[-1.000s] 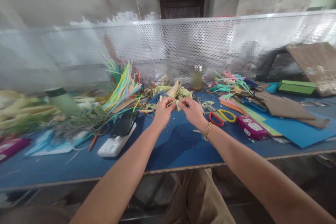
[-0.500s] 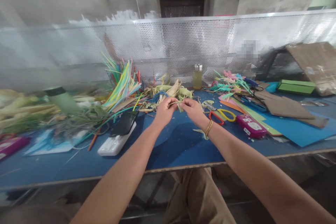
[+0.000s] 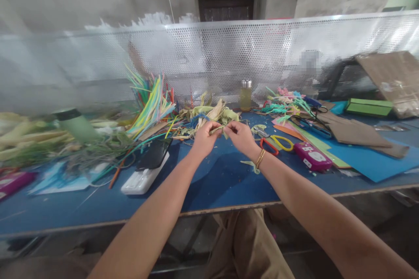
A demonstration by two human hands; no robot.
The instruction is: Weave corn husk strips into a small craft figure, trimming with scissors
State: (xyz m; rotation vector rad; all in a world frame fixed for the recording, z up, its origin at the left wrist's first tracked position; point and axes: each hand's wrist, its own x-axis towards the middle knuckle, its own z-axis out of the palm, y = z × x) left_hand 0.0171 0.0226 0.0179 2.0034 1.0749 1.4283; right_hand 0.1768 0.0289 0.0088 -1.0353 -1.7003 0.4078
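Both my hands meet over the middle of the blue table point(image 3: 225, 183), pinching a pale green strip of husk point(image 3: 225, 132) between them. My left hand point(image 3: 205, 136) has thumb and fingers closed on one end of it. Opposite, my right hand point(image 3: 241, 136) grips the other end, a bracelet on its wrist. Just behind my hands lies a heap of dry and green corn husks point(image 3: 221, 111) with a blue tangle of cord point(image 3: 199, 118). Scissors point(image 3: 281, 143) with red and yellow handles rest right of my right hand.
Left stand a bundle of coloured strips point(image 3: 152, 111), a phone point(image 3: 153, 154) on a white case point(image 3: 140, 183), and a green bottle point(image 3: 77, 126). A glass jar point(image 3: 245, 96) is at the back. Rightward lie a pink box point(image 3: 313, 157), blue paper point(image 3: 376, 161) and brown card point(image 3: 356, 135).
My hands stay in almost the same spot, still pinching the husk strip, which shows at a slightly different angle. The view has shifted very slightly.
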